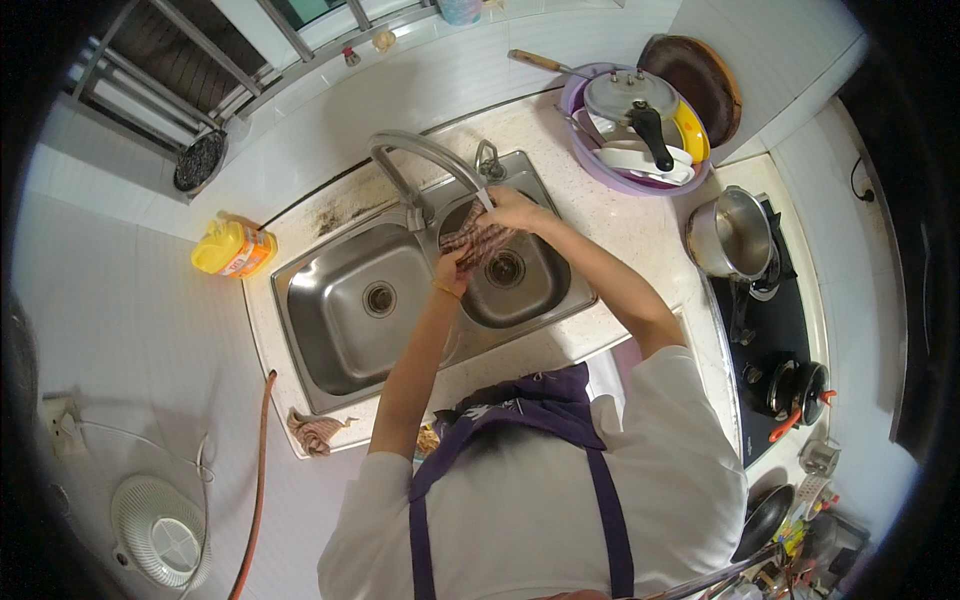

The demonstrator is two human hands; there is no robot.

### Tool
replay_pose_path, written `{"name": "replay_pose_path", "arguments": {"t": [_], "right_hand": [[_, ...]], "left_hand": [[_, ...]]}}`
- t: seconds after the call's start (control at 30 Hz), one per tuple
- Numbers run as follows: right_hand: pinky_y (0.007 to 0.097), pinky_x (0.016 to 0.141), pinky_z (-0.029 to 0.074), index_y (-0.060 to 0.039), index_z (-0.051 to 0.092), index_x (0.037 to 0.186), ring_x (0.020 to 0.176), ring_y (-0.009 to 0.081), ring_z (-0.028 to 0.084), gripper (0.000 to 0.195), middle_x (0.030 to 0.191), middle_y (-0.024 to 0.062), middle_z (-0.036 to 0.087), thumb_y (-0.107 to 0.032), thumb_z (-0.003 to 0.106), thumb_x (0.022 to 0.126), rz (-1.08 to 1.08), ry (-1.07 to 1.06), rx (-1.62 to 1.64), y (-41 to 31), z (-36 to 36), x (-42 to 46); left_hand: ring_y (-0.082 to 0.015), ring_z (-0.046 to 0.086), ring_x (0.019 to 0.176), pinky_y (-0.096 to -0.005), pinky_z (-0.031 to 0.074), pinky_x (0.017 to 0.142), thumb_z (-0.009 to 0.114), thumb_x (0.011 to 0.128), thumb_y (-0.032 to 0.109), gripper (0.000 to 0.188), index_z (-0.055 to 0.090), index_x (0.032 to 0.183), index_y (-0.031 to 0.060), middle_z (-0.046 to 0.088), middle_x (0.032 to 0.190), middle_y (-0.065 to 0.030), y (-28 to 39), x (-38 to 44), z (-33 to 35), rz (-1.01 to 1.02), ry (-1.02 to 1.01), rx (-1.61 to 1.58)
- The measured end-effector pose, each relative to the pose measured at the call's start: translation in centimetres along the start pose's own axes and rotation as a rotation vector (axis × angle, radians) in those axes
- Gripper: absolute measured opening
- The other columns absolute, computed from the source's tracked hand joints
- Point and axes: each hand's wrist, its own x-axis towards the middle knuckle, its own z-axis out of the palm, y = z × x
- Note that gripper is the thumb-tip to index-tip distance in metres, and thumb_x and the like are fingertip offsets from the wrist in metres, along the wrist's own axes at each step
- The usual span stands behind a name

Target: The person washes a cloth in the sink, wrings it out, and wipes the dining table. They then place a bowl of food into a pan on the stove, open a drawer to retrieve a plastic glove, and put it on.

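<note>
Over the right basin of a double stainless-steel sink (463,341), a brown striped cloth (480,241) is stretched between my two hands. My left hand (452,271) grips its lower left end. Its upper right end is in my right hand (514,209), close under the spout of the curved faucet (431,146). What looks like water comes from the spout onto the cloth. A drain strainer (504,268) shows in the basin below my hands. My fingers are partly hidden by the cloth.
A second striped cloth (315,431) lies at the counter's front left corner. A yellow jug (234,249) stands left of the sink. Back right, a purple basin (637,184) holds dishes and a pressure-cooker lid (628,94). A metal pot (731,232) sits on the gas stove (772,322).
</note>
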Motion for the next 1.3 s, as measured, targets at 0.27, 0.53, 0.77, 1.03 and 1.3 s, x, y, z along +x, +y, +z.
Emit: {"name": "replay_pose_path", "arguments": {"t": [0.27, 0.53, 0.77, 1.03, 1.3], "right_hand": [[0.0300, 0.057, 0.045, 0.0035, 0.060, 0.088, 0.066, 0.0187, 0.060, 0.016, 0.071, 0.0124, 0.062, -0.007, 0.058, 0.077, 0.043, 0.112, 0.326, -1.4, 1.4, -0.5], [0.0250, 0.062, 0.045, -0.0014, 0.059, 0.086, 0.068, 0.0111, 0.055, 0.009, 0.077, 0.0036, 0.060, -0.005, 0.059, 0.078, 0.080, -0.145, 0.405, -0.7, 2.5, -2.9], [0.0269, 0.074, 0.047, -0.0048, 0.058, 0.103, 0.086, 0.0130, 0.058, 0.022, 0.096, 0.0046, 0.061, -0.014, 0.056, 0.084, 0.181, 0.109, 0.521, 6.4, 0.3, -1.2], [0.0352, 0.077, 0.050, -0.0075, 0.051, 0.115, 0.093, 0.0178, 0.059, 0.042, 0.105, 0.0060, 0.058, -0.039, 0.052, 0.087, 0.326, -0.060, 0.913, 6.0, 4.0, -2.6], [0.0311, 0.066, 0.049, -0.0083, 0.053, 0.092, 0.077, 0.0137, 0.057, 0.022, 0.082, 0.0013, 0.055, -0.023, 0.065, 0.079, 0.424, 0.018, 0.578, 4.1, 3.4, -3.1]], "left_hand": [[-0.0299, 0.050, 0.107, -0.0444, 0.042, 0.092, 0.043, 0.091, 0.030, 0.042, 0.043, 0.123, 0.0034, 0.050, 0.118, -0.0135, -2.5, -0.5, -1.3, -0.323, 0.232, -0.211], [-0.0288, 0.052, 0.104, -0.0452, 0.045, 0.087, 0.035, 0.092, 0.042, 0.045, 0.048, 0.118, 0.0067, 0.053, 0.114, -0.0116, 0.3, -1.3, 6.7, -0.172, -0.144, -0.357], [-0.0234, 0.058, 0.095, -0.0401, 0.046, 0.085, 0.038, 0.094, 0.032, 0.034, 0.055, 0.105, 0.0050, 0.060, 0.102, -0.0078, 1.1, -0.6, 7.8, -0.165, 0.014, -0.402], [-0.0215, 0.057, 0.094, -0.0391, 0.047, 0.080, 0.042, 0.092, 0.031, 0.031, 0.052, 0.109, 0.0079, 0.058, 0.106, -0.0084, 0.7, 1.1, 5.6, -0.142, 0.004, -0.113], [-0.0195, 0.055, 0.095, -0.0307, 0.048, 0.076, 0.058, 0.084, 0.024, 0.042, 0.047, 0.116, 0.0004, 0.055, 0.108, -0.0120, 3.8, 1.3, 1.4, 0.271, 0.124, 0.755]]}}
